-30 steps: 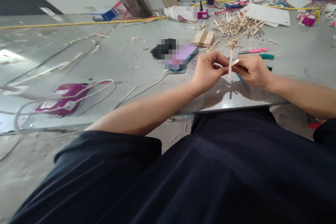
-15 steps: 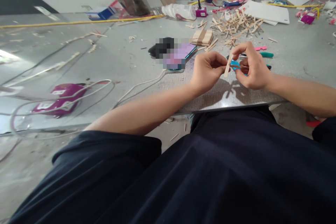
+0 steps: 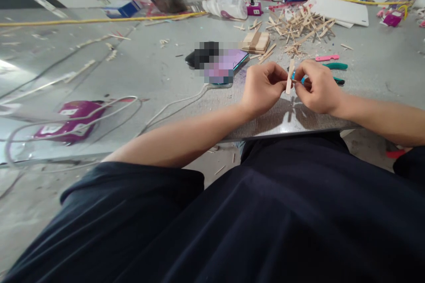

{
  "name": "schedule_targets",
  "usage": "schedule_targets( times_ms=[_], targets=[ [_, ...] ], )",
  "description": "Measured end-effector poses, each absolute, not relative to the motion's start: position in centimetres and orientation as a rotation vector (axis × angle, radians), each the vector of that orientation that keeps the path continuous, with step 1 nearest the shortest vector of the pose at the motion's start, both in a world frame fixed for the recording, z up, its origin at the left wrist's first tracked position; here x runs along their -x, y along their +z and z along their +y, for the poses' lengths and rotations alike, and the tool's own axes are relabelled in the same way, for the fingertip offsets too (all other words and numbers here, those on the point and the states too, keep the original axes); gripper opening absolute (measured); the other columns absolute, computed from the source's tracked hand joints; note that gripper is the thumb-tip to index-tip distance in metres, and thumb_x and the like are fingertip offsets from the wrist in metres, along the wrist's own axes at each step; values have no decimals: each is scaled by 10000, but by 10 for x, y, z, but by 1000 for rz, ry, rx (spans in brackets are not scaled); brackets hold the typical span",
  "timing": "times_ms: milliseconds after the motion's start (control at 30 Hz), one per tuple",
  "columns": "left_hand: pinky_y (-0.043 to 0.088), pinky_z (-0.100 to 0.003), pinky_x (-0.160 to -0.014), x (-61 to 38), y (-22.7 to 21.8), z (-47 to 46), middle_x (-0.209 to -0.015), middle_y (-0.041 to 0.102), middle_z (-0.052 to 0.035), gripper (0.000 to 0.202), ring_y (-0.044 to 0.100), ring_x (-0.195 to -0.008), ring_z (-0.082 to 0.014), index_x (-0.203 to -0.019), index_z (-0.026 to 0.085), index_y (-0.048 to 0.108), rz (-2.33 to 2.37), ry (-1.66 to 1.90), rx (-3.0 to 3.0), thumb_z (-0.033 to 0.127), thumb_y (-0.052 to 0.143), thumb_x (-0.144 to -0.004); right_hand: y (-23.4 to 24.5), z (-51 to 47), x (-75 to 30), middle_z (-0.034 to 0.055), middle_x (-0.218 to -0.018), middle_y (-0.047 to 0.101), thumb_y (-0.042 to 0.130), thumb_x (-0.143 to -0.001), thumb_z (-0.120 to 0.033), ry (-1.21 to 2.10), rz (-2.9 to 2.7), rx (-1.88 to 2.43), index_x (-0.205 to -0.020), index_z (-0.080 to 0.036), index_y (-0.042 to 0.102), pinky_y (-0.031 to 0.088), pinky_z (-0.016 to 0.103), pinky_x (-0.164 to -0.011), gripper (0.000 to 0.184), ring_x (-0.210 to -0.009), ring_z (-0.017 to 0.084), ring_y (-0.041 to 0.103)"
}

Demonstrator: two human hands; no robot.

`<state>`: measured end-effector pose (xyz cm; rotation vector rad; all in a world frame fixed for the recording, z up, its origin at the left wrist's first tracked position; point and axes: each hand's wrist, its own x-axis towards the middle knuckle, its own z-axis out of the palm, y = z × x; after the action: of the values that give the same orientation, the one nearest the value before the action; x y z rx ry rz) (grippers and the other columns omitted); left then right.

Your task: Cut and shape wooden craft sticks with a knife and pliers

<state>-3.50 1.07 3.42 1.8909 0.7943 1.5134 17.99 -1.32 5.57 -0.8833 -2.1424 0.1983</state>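
Note:
My left hand (image 3: 264, 88) is closed in a pinch on a flat wooden craft stick (image 3: 290, 77), held nearly upright above the table's front edge. My right hand (image 3: 317, 86) faces it from the other side, thumb and forefinger pinched on a thin wooden stick (image 3: 296, 81) that meets the upright one crosswise. The fingers hide much of this second stick. Something blue shows partly behind the right fingers. Beyond that hand lie a teal-handled tool (image 3: 336, 66) and a pink strip (image 3: 327, 58).
A heap of loose wooden sticks (image 3: 300, 24) lies behind my hands, near a banded stack of craft sticks (image 3: 255, 42). Left of them are a phone (image 3: 237, 59), a dark object (image 3: 192, 58), a white cable (image 3: 175, 106) and a purple power strip (image 3: 71, 119). A plastic bottle (image 3: 229, 8) lies at the back.
My right forefinger has come down from the top of the upright stick into a closed pinch beside it. The upright stick leans less. The view has shifted slightly.

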Motion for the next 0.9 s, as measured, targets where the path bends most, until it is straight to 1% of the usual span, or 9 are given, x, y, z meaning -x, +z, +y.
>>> schedule_targets(
  times_ms=[133,233,300,433,500,567,633,767,900],
  targets=[
    [541,-259,-596,35,34,11,-745,803,9,321,691,-645,-122,-785,223,786,766,1504,-1905,429,1026,-844,56,-13,-180,87,-969,677,640,-971,-228,193,-2147,760,-901,-279,517,581,459,-857,150,-928,261,654],
    [581,-272,-645,36,35,9,-767,808,6,308,712,-676,-123,-804,218,800,744,1499,-1926,428,1019,-859,59,-13,-180,85,-972,696,681,-988,-282,260,-2154,745,-898,-276,552,580,441,-789,157,-844,230,624],
    [575,-269,-623,36,35,11,-758,793,7,329,711,-667,-123,-807,222,798,720,1500,-1902,442,1038,-850,61,-13,-178,82,-997,719,712,-1028,-345,312,-2138,784,-910,-274,577,589,432,-764,193,-833,220,620],
    [602,-280,-596,37,32,24,-751,750,0,460,701,-641,-128,-803,229,741,708,1493,-1796,535,1085,-821,66,-11,-181,94,-1087,787,750,-1076,-472,364,-2042,792,-1035,-262,686,599,425,-715,224,-846,231,679],
    [642,-293,-627,38,30,31,-770,743,-7,507,709,-658,-133,-824,232,715,722,1529,-1746,589,1076,-832,68,-8,-187,78,-1009,790,743,-1102,-524,350,-2016,817,-1065,-266,722,598,425,-706,261,-810,235,692],
    [670,-305,-651,40,28,36,-790,732,-9,532,722,-683,-140,-851,233,700,720,1552,-1714,642,1041,-864,70,-3,-195,49,-846,739,710,-1130,-585,281,-2035,856,-1001,-277,734,583,432,-698,335,-735,231,661],
    [686,-314,-655,41,27,39,-796,712,-3,557,729,-696,-145,-874,237,690,695,1546,-1705,698,1001,-890,70,1,-201,30,-744,681,672,-1149,-636,217,-2060,889,-952,-283,741,560,438,-683,410,-669,222,610],
    [681,-304,-649,41,28,38,-778,685,18,607,717,-670,-133,-875,247,687,639,1555,-1705,779,980,-869,68,2,-202,29,-720,667,603,-1167,-710,174,-2057,886,-952,-286,762,530,437,-665,502,-634,216,569],
    [660,-294,-642,38,30,30,-769,690,17,576,708,-655,-129,-861,249,685,631,1554,-1723,708,1032,-839,67,-7,-193,24,-713,656,543,-1195,-689,180,-2088,853,-965,-267,770,513,413,-680,532,-633,197,550]
  ],
)
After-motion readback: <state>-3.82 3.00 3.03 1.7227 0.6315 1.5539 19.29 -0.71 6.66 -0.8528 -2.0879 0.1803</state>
